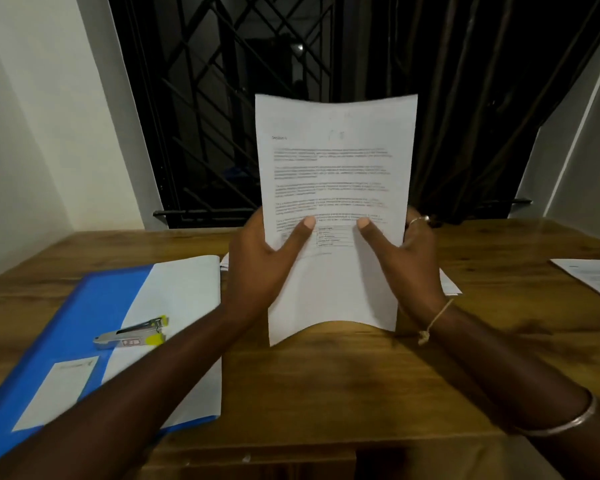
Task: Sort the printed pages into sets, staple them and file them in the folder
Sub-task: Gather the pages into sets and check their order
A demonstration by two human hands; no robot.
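Forearms reach over the table [326,375]. The left hand [260,258] and right hand [413,268] each pinch the page [333,168] near its lower sides, thumbs in front, holding it upright to the right of the folder [84,306], probably to read which set it joins. It may be several sheets. The stapler [132,336] lies ready on the folder.

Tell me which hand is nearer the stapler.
Left. The left hand holds the page right of the stapler; the right hand holds its opposite edge, farther away.
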